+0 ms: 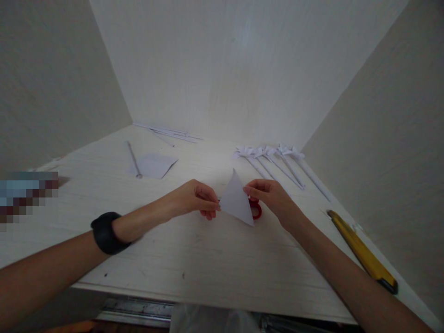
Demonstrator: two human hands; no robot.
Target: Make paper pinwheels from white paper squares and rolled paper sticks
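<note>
Between my two hands a folded, roughly triangular piece of white paper [237,199] is held just above the white tabletop. My left hand [199,199] pinches its left corner between thumb and fingers. Its right edge is gripped by my right hand [265,196], also with thumb and fingertips. Behind the paper, red-handled scissors [256,210] show in part; their blades are mostly hidden. A black band [110,232] is round my left wrist.
Several paper pinwheel-like pieces on rolled sticks [270,155] lie back right. A yellow utility knife [360,249] rests near the right wall. At back left are thin paper sticks [169,132], a paper sheet [156,165] and a rolled tube [132,159]. Walls enclose three sides.
</note>
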